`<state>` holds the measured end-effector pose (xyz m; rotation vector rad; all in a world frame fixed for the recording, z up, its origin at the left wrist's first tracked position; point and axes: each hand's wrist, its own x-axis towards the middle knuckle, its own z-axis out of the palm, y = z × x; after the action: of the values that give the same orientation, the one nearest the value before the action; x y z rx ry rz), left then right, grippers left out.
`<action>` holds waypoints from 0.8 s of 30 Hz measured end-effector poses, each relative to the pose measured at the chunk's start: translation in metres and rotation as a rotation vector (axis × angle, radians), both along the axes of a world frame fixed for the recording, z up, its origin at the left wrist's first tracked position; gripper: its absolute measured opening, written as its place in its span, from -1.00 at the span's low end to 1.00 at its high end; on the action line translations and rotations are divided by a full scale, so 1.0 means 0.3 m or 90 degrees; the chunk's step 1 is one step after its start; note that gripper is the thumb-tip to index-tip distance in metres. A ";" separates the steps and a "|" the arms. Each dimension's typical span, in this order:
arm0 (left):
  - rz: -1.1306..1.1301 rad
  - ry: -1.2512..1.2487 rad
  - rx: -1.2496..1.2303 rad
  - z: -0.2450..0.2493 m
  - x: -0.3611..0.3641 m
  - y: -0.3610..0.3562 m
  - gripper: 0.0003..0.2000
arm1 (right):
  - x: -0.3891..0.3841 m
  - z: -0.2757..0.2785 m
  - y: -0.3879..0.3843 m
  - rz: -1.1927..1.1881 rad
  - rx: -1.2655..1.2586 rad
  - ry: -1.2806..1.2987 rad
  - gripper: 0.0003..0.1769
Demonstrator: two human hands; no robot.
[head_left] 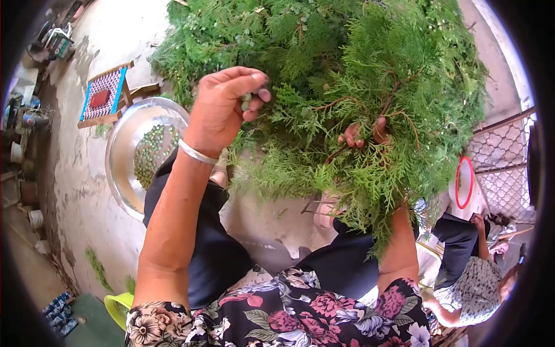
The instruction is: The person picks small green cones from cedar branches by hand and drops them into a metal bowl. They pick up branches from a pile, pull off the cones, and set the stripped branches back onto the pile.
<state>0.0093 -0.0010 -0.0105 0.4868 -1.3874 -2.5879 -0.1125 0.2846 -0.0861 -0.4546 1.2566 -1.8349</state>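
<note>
My left hand (pixel 228 107), with a silver bangle at the wrist, is raised near the middle of the view. Its curled fingers hold small green cones (pixel 247 102). To the right, my right hand (pixel 363 136) is mostly hidden by foliage, with some fingertips showing around the stem of a leafy green branch (pixel 370 168). Behind both hands lies a large heap of evergreen branches (pixel 312 34). A wide metal basin (pixel 119 165) at the left, beside my leg, holds many small green cones.
A woven-top stool (pixel 104 95) with a red item stands beyond the basin. A green tub (pixel 119 306) is at the lower left. At the right are a red-rimmed container (pixel 464 182), a mesh fence (pixel 503 150) and another seated person (pixel 471 277).
</note>
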 end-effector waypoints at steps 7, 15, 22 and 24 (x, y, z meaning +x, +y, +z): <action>-0.204 -0.107 -0.211 -0.029 -0.008 0.073 -0.84 | 0.005 -0.052 0.013 -0.007 -0.138 -0.067 -0.23; -0.200 -0.040 0.014 -0.021 -0.014 0.134 -0.86 | 0.010 0.066 -0.020 0.104 -0.013 0.058 -0.22; -0.114 -0.068 -0.062 -0.009 -0.016 0.085 -0.89 | 0.020 0.023 -0.034 0.102 -0.129 0.004 -0.24; -0.116 -0.051 -0.043 -0.006 -0.012 0.074 -0.91 | 0.032 -0.030 -0.028 0.092 -0.218 -0.042 -0.27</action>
<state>0.0057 0.0212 -0.0124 0.4798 -1.6091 -2.6778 -0.1029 0.2763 -0.0952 -0.6470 0.8429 -1.9277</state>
